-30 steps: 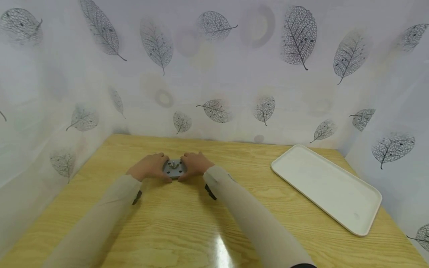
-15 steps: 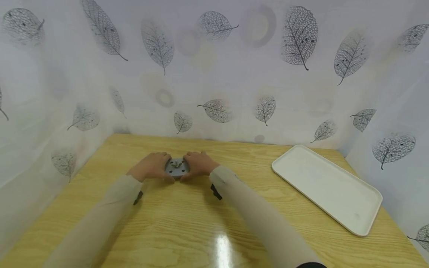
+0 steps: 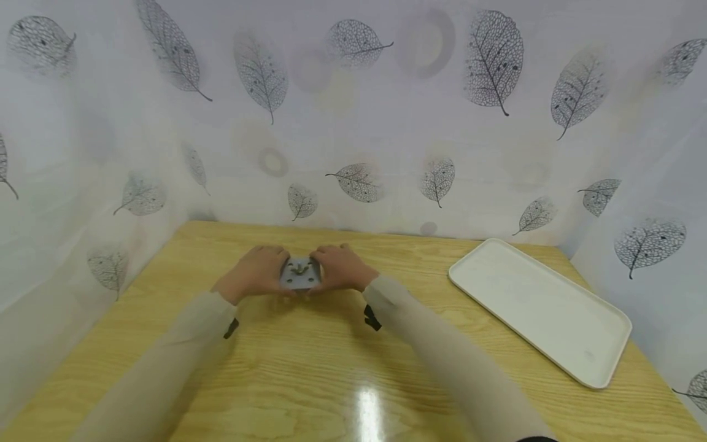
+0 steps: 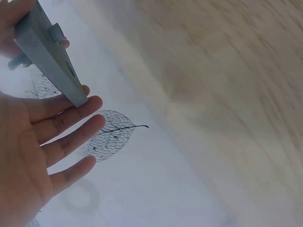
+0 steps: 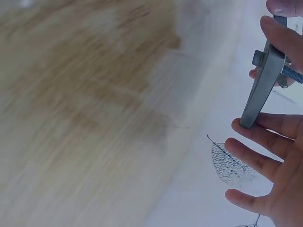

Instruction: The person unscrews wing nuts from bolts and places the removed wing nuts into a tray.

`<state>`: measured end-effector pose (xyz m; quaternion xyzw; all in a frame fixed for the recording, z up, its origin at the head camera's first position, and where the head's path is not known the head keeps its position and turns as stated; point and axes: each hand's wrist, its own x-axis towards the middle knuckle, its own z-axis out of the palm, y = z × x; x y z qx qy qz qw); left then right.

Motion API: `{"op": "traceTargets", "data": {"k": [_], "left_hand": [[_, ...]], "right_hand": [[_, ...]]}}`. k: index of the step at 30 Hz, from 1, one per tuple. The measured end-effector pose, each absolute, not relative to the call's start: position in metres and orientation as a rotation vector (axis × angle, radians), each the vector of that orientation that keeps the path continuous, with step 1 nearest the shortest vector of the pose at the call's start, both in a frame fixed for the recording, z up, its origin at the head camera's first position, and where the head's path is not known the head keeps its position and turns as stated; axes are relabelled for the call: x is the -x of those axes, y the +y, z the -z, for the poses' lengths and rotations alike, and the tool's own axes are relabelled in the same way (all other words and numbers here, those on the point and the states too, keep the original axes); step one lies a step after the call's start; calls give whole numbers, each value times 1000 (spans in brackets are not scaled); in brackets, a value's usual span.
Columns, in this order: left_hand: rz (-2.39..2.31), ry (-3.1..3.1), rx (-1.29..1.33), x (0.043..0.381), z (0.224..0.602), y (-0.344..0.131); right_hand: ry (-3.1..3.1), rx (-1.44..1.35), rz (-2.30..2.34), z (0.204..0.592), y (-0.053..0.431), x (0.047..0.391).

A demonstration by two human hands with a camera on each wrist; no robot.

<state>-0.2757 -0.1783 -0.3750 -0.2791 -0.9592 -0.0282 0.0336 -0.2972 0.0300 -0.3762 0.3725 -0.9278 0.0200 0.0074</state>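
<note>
Both hands hold a grey metal plate (image 3: 299,282) between them at the far left-centre of the table. Several dark holes mark its face, and a bolt with a brassy wing nut (image 3: 300,269) stands up in its middle. The left hand (image 3: 255,272) grips the left edge, thumb toward the wearer, and the right hand (image 3: 343,268) grips the right edge the same way. From the right wrist, the plate is seen edge-on, with a bolt head (image 5: 257,57) under it and a threaded shank (image 5: 292,74) on the other face. Both wrist views show the plate raised off the table.
A white rectangular tray (image 3: 541,310) lies at an angle on the right side of the wooden table (image 3: 309,368). Behind and at both sides hangs a pale leaf-print curtain (image 3: 386,135).
Both hands have carried the plate a little to the right and raised it slightly. The plate's face shows smaller in depth than before. The tray has stayed put.
</note>
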Motion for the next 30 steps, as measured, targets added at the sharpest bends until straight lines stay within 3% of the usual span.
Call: {"op": "traceTargets", "data": {"k": [30], "left_hand": [[85,-2706,940,227,335,-120]], "right_hand": [[-2730,-1181,-220,330,104,241]]}}
